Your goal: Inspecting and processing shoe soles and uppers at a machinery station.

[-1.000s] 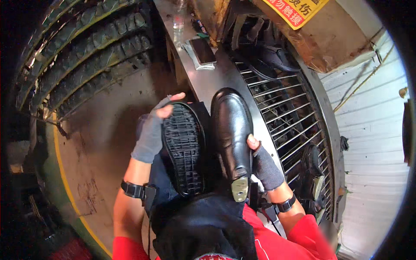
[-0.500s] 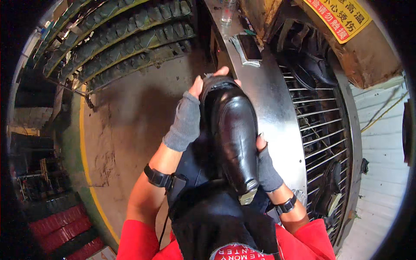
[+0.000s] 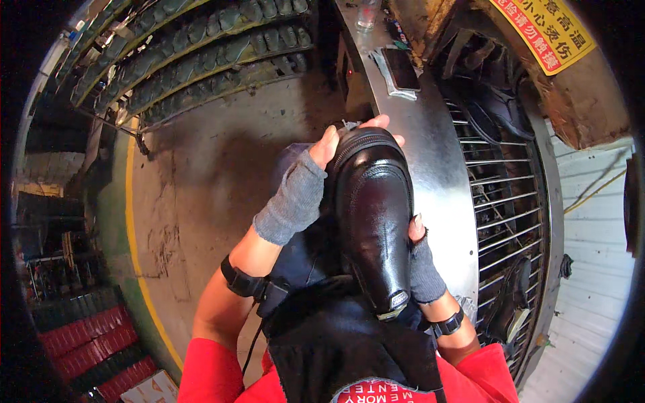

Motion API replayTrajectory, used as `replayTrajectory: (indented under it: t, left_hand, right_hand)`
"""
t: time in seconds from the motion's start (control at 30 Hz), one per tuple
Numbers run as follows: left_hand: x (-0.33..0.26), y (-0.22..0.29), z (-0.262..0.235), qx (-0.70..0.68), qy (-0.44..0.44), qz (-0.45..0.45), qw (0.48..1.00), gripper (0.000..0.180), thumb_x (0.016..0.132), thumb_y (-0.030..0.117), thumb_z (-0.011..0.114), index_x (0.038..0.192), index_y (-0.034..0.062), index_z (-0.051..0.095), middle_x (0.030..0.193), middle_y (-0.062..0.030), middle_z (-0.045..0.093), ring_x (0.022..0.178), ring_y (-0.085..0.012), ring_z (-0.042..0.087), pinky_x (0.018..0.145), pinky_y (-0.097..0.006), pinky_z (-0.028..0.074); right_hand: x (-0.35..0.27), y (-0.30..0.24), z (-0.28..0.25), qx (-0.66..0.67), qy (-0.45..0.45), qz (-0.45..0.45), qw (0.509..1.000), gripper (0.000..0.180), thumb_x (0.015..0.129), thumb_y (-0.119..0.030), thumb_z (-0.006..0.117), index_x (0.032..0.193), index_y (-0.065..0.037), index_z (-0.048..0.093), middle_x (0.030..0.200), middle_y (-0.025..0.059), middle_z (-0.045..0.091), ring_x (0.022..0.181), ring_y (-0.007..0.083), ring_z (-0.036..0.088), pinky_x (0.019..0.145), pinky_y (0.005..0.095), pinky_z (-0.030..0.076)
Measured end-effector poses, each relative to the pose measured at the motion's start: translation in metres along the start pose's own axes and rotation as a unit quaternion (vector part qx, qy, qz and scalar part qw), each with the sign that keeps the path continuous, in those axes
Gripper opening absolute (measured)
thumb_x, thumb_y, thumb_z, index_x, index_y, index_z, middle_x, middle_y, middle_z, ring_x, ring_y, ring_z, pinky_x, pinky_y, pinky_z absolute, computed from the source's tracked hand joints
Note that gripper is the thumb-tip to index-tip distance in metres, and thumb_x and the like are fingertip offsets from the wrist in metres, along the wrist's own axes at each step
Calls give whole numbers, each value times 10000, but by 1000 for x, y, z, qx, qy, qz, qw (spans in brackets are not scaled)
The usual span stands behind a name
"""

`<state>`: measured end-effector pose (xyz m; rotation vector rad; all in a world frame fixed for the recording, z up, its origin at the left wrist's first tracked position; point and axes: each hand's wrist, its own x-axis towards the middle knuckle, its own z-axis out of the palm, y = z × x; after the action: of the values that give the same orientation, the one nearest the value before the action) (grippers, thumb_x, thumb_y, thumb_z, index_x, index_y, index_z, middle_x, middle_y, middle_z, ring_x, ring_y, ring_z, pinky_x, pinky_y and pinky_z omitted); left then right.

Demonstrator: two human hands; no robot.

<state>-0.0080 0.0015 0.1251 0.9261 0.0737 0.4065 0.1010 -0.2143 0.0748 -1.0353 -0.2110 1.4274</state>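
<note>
A glossy black leather shoe [image 3: 376, 221] lies lengthwise over my lap, its broad rounded end away from me and a small pale patch at its narrow near end. At the broad end, my left hand [image 3: 295, 191] grips it, with thumb and fingertips around the rim. My right hand [image 3: 424, 265] holds the shoe's right side nearer to me, thumb against the leather; its other fingers are hidden below. Both hands wear grey fingerless gloves, with black straps on the wrists. Beneath the near end is a black apron [image 3: 336, 336].
Along my right runs a metal bench [image 3: 440, 195] with a phone [image 3: 402, 68] and a drinking glass [image 3: 367, 15]. Beyond it, dark shoes [image 3: 494, 111] rest on a barred rack [image 3: 500, 181] under a rusty housing [image 3: 584, 107]. A shoe-filled shelf rack [image 3: 201, 57] stands far left.
Both hands have moved the shoe slightly to the right in view and tipped it, so more of the stitched rim and the pale patch's face show. The grip stays much the same.
</note>
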Motion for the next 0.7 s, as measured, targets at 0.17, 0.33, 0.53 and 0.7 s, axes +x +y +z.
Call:
replayTrajectory:
  t: [0.17, 0.33, 0.53, 0.7]
  left_hand:
    - [-12, 14, 10, 86, 35, -8, 996, 988, 1022, 735, 481, 1640, -20, 332, 1557, -187, 554, 1372, -264, 586, 1191, -403, 444]
    - [-41, 37, 13, 374, 0, 95, 923, 1284, 684, 435, 987, 1652, -5, 268, 1494, -91, 565, 1381, -206, 537, 1225, -372, 346]
    - [-70, 25, -2, 105, 185, 85, 973, 1430, 574, 524, 1022, 1656, 15, 236, 1508, -130, 546, 1371, -274, 569, 1177, -429, 455]
    - [-96, -2, -17, 33, 195, 94, 976, 1554, 508, 648, 1012, 1689, 113, 157, 1551, -156, 520, 1377, -313, 575, 1191, -477, 468]
  right_hand:
    - [-9, -2, -2, 41, -17, -16, 999, 812, 1000, -685, 607, 1390, 27, 593, 1234, 160, 728, 1029, 231, 746, 902, 375, 637]
    - [-2, -13, 10, -118, -18, -62, 991, 681, 1030, -636, 609, 1108, 27, 746, 1001, 88, 773, 944, 165, 718, 787, 330, 594]
    - [-11, -40, 50, -323, -13, -79, 943, 611, 1076, -548, 585, 840, 12, 654, 697, -34, 565, 710, 86, 506, 623, 330, 440]
    - [-9, -26, 24, -497, 105, -319, 800, 396, 920, -346, 842, 764, -39, 646, 599, 12, 484, 575, 159, 492, 581, 339, 421]
